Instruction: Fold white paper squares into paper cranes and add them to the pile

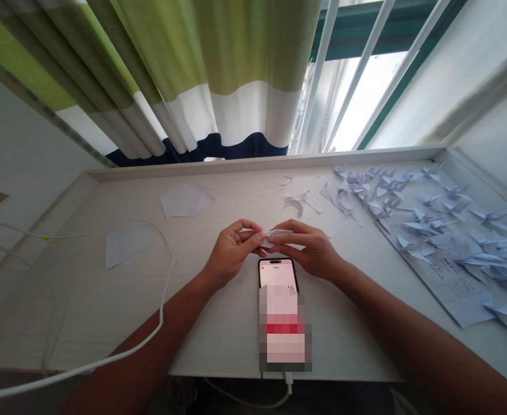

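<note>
Between my two hands is a small piece of folded white paper (274, 235), held just above the far end of a phone. My left hand (236, 248) pinches its left end between thumb and fingers. My right hand (307, 245) has its fingers closed on the right part, covering much of it, so the exact folded shape is hidden. Right below the hands a phone (279, 276) lies face up with its screen lit, partly blurred out, and a white cable plugged into its near end.
Many folded paper cranes (426, 225) crowd the right side, some on a printed sheet (456, 288). Paper sheets (186, 200) and another stack (126, 245) lie at left. Torn scraps (296, 202) lie beyond the hands. A white cable (169, 276) loops across my left forearm.
</note>
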{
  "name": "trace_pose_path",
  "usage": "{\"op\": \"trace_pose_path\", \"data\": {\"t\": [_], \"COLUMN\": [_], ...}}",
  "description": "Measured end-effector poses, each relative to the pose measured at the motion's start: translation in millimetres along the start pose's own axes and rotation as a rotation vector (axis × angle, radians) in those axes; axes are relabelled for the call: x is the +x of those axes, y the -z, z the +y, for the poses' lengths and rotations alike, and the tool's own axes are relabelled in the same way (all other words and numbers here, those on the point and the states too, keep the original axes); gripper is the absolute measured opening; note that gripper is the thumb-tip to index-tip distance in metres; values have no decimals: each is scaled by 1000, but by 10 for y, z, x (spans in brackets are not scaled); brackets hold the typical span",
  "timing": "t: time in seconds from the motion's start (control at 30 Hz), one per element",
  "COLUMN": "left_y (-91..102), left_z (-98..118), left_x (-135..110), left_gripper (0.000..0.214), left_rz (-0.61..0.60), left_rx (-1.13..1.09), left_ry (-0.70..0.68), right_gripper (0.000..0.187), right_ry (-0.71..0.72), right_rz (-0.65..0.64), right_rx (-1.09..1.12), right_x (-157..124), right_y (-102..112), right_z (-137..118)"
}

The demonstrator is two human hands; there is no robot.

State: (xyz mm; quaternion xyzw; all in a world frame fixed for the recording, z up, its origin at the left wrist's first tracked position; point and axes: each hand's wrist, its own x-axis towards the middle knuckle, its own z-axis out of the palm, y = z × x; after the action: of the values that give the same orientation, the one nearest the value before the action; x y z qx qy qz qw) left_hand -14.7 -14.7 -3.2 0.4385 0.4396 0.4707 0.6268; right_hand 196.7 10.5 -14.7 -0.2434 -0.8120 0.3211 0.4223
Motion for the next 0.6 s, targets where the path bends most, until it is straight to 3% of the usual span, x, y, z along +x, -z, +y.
{"op": "trace_pose_path", "data": {"t": [0.13, 0.37, 0.5, 0.6], "left_y": [53, 99, 55, 21], "left_z": [-6, -25, -57, -41], "left_x": [-17, -67, -55, -43], "left_gripper": [34, 40, 24, 22], "left_rz": [-49, -210, -102, -51], "left_rx": [3, 102, 161, 136], "left_ry": [4, -132, -189, -154], "right_gripper": [20, 14, 13, 13], "right_ry": [-7, -57, -90, -91], "right_rz": [14, 86, 108, 100], "right_rx": [-35, -35, -15, 3], "right_x": [-11, 8, 5, 1], "right_y": [14, 40, 17, 6], "right_z": [0, -76, -100, -92]}}
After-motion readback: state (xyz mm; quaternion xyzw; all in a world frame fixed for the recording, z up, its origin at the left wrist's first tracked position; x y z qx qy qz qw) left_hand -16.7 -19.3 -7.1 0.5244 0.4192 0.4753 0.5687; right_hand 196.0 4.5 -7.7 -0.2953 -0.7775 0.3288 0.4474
